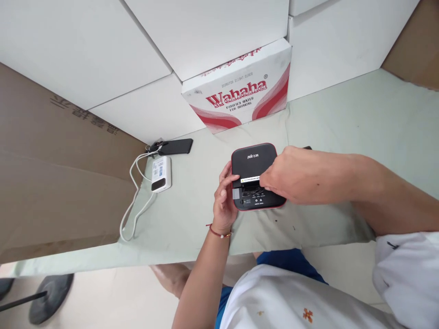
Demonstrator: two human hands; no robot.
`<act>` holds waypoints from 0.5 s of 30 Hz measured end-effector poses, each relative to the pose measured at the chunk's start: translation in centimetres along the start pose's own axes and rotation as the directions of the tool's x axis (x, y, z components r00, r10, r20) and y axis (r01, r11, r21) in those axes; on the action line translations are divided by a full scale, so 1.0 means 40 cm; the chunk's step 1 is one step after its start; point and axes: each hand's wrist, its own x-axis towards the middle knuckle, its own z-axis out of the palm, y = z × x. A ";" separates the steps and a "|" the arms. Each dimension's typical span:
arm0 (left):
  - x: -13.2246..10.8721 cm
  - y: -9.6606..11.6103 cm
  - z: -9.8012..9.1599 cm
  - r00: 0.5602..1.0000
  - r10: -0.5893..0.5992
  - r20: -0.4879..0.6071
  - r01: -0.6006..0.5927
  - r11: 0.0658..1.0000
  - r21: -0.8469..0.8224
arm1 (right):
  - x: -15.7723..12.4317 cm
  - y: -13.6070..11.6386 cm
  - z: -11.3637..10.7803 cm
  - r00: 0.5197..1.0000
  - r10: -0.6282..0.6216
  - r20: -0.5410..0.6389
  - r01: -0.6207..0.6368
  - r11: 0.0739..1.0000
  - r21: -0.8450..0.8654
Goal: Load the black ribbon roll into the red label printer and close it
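Observation:
A black, rounded-square device (254,160) with a red rim lies on the cloth-covered table. Its top carries white lettering, a white label strip, a dark slot-like recess and small printed icons near the front edge. My left hand (225,194) grips it along the left side, fingers around the edge. Over its right side my right hand (291,176) is closed, fingertips pinched at the right end of the label strip and recess. A dark tip (307,147) sticks out behind the right hand. What the right fingers hold is hidden.
A white and red Wahaha water carton (240,98) stands at the back against white panels. To the left lie a white power bank (161,173) with a white cable (132,214) and a black phone-like slab (176,146). A large brown cardboard box (61,173) borders the left side.

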 end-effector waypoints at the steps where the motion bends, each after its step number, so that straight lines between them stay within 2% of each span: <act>1: 0.000 0.001 0.001 1.000 0.001 -0.012 -0.001 1.000 0.020 | 0.003 -0.001 0.000 1.000 -0.006 0.002 0.006 1.000 0.004; 5: -0.001 0.001 0.000 0.999 -0.017 -0.041 0.018 0.999 0.032 | 0.011 0.003 0.001 1.000 -0.016 0.026 0.016 1.000 -0.002; 10: 0.003 0.003 -0.015 0.998 -0.056 0.025 0.055 0.998 0.028 | 0.015 0.017 -0.017 0.999 -0.043 0.023 0.043 0.999 0.002; 15: 0.011 0.005 -0.017 0.993 -0.107 0.046 0.112 0.987 -0.118 | -0.002 0.031 -0.010 0.996 -0.083 0.028 0.080 0.993 0.091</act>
